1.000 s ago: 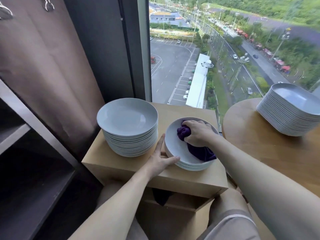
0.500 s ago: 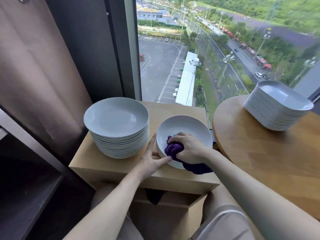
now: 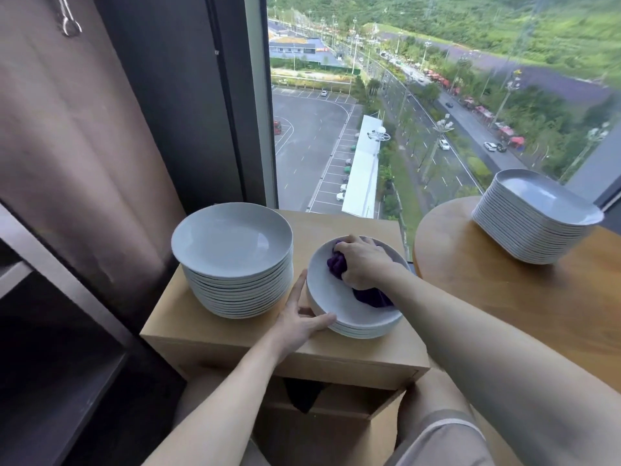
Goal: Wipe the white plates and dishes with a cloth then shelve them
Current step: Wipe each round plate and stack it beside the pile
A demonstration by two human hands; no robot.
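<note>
Your right hand (image 3: 364, 262) is down in the top plate (image 3: 339, 307) of the short stack (image 3: 363, 329), fingers bunched tight around the purple cloth (image 3: 337, 264), with a loose tail of it trailing toward the near rim under your wrist. Your left hand (image 3: 299, 317) braces the stack's left edge: thumb raised beside the rim, fingers stretched out flat against the side, not curled round anything. That stack sits on the cardboard box (image 3: 353, 359), just right of the tall stack (image 3: 235, 264) of round plates, and the two piles are near but not touching. On the round wooden table (image 3: 544, 307) the squarish dishes (image 3: 534, 223) wait in their own pile, well apart, by the window (image 3: 353, 112). Now, the handling: these plates look like glazed ceramic, so expect them stiff, smooth and slippery, and quick to chip if one rim knocks another. One alone should be light enough; a pile is heavy, so lift singly. When the wiping is done, I'd take it at the rim, thumb on top, fingers underneath, at opposite sides with both hands if the cloth is set down. The cloth is soft and gives no purchase, so don't carry the plate through it. The box underneath is only card and may flex, so press gently. The dark shelf (image 3: 57, 364) is on your left, low down.
</note>
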